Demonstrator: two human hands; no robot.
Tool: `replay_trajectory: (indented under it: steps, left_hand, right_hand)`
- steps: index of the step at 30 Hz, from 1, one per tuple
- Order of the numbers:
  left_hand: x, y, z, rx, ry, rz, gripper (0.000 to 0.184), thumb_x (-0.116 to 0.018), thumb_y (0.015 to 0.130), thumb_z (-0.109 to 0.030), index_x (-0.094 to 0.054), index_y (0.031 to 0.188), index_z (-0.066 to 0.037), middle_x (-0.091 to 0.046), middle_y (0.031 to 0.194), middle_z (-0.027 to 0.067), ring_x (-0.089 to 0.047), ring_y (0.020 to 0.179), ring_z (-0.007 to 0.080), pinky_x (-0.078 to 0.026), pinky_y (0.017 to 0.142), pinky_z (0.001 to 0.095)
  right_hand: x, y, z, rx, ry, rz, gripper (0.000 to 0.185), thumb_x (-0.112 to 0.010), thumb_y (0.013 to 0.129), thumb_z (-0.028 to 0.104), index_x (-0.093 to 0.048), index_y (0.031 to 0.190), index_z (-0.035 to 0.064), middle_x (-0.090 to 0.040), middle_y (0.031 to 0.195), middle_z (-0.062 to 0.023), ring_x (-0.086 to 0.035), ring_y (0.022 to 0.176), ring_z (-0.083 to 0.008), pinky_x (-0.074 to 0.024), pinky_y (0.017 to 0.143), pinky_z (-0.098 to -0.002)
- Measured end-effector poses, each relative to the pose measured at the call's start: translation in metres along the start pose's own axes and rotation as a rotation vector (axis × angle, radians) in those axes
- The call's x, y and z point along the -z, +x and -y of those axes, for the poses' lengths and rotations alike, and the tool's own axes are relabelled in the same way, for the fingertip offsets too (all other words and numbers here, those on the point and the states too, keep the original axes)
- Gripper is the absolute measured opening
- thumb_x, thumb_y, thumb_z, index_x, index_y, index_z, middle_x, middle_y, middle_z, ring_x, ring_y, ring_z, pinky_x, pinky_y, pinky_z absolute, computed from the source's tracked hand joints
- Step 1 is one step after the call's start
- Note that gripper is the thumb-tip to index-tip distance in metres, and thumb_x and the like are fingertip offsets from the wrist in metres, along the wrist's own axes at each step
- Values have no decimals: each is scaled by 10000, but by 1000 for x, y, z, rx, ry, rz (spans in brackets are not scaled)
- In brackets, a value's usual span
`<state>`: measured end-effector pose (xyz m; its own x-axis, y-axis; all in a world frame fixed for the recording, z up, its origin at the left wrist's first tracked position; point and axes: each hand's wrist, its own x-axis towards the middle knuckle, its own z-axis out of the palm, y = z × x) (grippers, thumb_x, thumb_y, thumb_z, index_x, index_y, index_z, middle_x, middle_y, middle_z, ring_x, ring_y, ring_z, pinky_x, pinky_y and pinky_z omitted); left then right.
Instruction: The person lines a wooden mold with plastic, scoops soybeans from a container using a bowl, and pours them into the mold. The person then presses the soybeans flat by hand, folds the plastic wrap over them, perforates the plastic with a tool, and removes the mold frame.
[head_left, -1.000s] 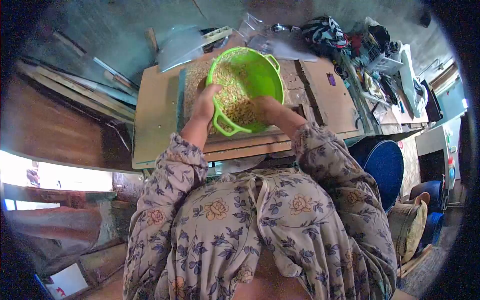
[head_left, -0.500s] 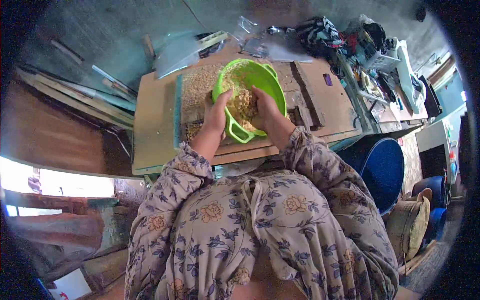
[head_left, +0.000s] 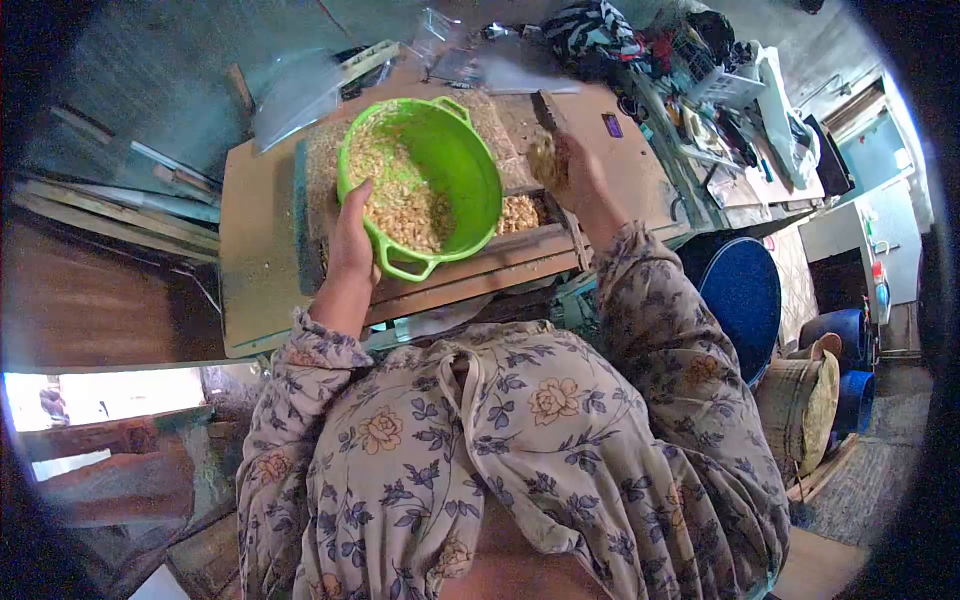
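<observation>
Green basin [head_left: 468, 180], smooth and round, crumbly mix [head_left: 408, 212] inside.

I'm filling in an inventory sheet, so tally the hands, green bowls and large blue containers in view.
Hands: 2, left hand and right hand
Green bowl: 1
Blue containers: 3, two partly hidden
Total: 6

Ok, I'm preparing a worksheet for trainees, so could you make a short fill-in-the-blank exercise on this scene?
1. The left hand holds a bowl coloured ____.
2. The right hand is ____ the bowl, not inside it.
3. At its rim, the bowl has two looped ____.

Missing words: green; outside; handles.
</observation>
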<state>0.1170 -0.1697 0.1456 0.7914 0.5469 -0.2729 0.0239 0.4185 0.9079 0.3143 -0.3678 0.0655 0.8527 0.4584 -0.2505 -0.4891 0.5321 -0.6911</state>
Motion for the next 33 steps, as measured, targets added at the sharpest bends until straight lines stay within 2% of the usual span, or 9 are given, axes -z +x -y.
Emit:
replay_trajectory:
  steps: [12, 17, 21, 24, 27, 29, 30, 32, 33]
  left_hand:
    - [12, 2, 9, 14, -100, 5, 486, -536, 762, -287, -404, 1140, -11, -521, 988, 132, -572, 822, 234, -484, 717, 343]
    - [32, 25, 33, -90, -72, 3, 494, -526, 762, -299, -395, 1151, -23, -516, 1002, 140, -566, 844, 247, -490, 702, 369]
    - [12, -2, 8, 74, -112, 62, 490, -519, 763, -308, -399, 1152, -35, -513, 1009, 145, -563, 863, 250, -494, 700, 377]
    - [4, -9, 5, 148, -99, 64, 487, -513, 764, -315, -404, 1149, -37, -517, 1006, 147, -568, 854, 254, -497, 701, 380]
    - [3, -8, 10, 201, -55, 72, 497, -514, 760, -330, -408, 1146, -35, -518, 1010, 155, -573, 836, 261, -499, 689, 390]
    - [14, 7, 22, 171, -19, 52, 507, -514, 756, -344, -410, 1143, -34, -515, 999, 153, -577, 819, 264, -510, 659, 399]
    - [8, -1, 13, 221, -59, 76, 506, -509, 759, -341, -401, 1148, -34, -509, 978, 144, -577, 815, 258, -515, 646, 396]
    - [13, 1, 15, 180, -67, 53, 511, -508, 760, -330, -385, 1160, -36, -505, 980, 144, -577, 815, 259, -515, 651, 395]
    - [18, 5, 15, 136, -68, 33, 518, -508, 761, -320, -368, 1172, -38, -500, 981, 143, -577, 815, 259, -516, 655, 394]
  right_hand:
    - [76, 14, -49, 491, -1265, 43, 186, -566, 739, 160, -600, 810, -9, -609, 740, -60, -550, 678, -117, -440, 639, -252]
    - [64, 8, -37, 297, -798, -28, 139, -562, 703, 82, -594, 783, -26, -602, 732, -88, -569, 680, -156, -455, 646, -286]
    - [19, -3, -18, 175, 149, 123, 119, -497, 772, 124, -527, 744, 12, -554, 708, -83, -544, 692, -212, -448, 672, -310]
    - [-65, -38, -1, 115, 245, 175, 82, -519, 717, 92, -542, 699, 15, -552, 694, -92, -535, 643, -213, -458, 647, -326]
    - [-100, -64, -30, 335, -502, 281, 116, -548, 680, 63, -585, 780, 16, -585, 721, -113, -564, 686, -242, -458, 659, -312]
    - [-105, -73, -33, 765, -1430, 763, 169, -519, 732, 24, -573, 889, -9, -592, 858, -134, -583, 831, -223, -461, 753, -336]
    - [-105, -73, -16, 591, -1562, 499, 200, -540, 726, 47, -581, 916, 6, -598, 876, -150, -595, 826, -214, -465, 732, -310]
    - [-71, -47, 12, 779, -1465, 226, 193, -571, 707, 82, -584, 889, 17, -601, 811, -143, -601, 763, -213, -465, 676, -318]
    - [-49, -35, 21, 538, -1580, 123, 189, -591, 706, 114, -583, 874, 27, -597, 750, -136, -596, 735, -218, -454, 640, -351]
